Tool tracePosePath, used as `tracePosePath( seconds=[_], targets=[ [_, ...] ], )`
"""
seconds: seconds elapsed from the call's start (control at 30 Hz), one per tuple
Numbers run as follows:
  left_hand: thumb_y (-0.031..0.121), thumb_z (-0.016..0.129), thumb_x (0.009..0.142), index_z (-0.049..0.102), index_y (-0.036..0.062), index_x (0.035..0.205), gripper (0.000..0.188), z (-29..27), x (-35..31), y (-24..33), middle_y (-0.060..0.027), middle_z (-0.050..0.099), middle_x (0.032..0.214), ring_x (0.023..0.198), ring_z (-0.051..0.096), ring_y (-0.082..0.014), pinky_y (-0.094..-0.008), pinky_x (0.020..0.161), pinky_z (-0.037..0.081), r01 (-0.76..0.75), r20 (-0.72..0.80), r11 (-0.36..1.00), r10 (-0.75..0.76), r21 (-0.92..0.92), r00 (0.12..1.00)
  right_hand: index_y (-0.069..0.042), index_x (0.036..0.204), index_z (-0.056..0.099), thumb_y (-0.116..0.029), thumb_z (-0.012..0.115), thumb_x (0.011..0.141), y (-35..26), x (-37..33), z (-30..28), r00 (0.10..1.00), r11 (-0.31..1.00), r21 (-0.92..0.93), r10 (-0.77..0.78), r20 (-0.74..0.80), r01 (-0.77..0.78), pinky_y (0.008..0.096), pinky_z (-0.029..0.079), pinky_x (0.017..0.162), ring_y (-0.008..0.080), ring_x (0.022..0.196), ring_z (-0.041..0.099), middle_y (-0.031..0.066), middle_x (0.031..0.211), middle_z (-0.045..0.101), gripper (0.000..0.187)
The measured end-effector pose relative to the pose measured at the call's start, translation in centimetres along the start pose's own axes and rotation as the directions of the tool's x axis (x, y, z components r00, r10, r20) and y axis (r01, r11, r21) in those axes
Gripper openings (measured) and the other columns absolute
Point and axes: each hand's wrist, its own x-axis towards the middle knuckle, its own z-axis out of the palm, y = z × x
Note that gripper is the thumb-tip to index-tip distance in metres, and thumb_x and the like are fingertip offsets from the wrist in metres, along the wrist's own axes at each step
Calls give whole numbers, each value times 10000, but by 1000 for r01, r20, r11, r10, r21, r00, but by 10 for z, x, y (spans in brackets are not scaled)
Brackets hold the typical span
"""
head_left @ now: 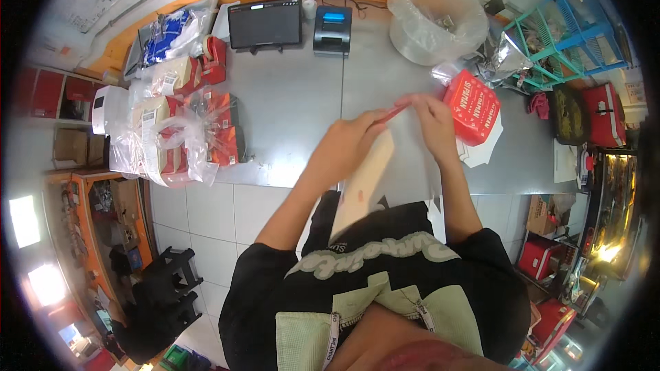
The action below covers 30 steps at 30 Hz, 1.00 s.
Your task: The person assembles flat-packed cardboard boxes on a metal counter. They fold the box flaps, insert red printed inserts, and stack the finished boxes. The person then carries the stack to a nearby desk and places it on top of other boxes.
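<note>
Over the metal table's near edge, a cream cardboard sheet (366, 182) with a reddish edge hangs tilted in front of my body. My left hand (352, 139) grips it with the fingers wrapped over its upper part. Beside it, my right hand (432, 118) has its fingers closed on the red edge at the top. It may be a food carton partly folded; its far face is turned away from view. Just right of my right hand lies a red printed carton (473, 106) on several white cardboard pieces (485, 150).
Plastic-wrapped cartons (161, 134) crowd the table's left, near a red tape dispenser (214, 60). Along the back stand a dark tablet (266, 24), a small black printer (333, 31) and a clear round tub (438, 20). Teal baskets (567, 34) occupy the far right. A black stool (172, 282) stands lower left.
</note>
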Motion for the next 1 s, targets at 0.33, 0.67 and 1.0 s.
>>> tracePosePath(
  seconds=[0.33,0.67,1.0],
  targets=[
    [137,788,849,601,53,1268,466,79,80,39,-122,711,1143,1054,655,-176,-327,921,503,157,316,903,-25,-400,949,35,949,727,-40,601,943,3,-36,-119,975,974,-74,-211,65,216,310,497,846,212,991,654,128,1070,695,147],
    [202,702,946,537,41,1421,528,134,124,92,-88,686,1168,1032,635,-140,-289,913,500,-199,-272,789,42,-581,961,-55,1450,450,-126,719,898,56,-75,-307,969,937,282,154,194,-206,342,490,984,222,1212,582,139,1404,549,618],
    [134,905,658,264,35,1557,1109,239,111,91,-169,490,1455,1311,489,-219,-375,1098,403,-179,391,947,276,-267,878,1,1374,491,-238,733,886,119,-31,-309,984,988,120,110,-141,-94,347,495,868,211,1105,605,179,1284,596,594]
  ],
)
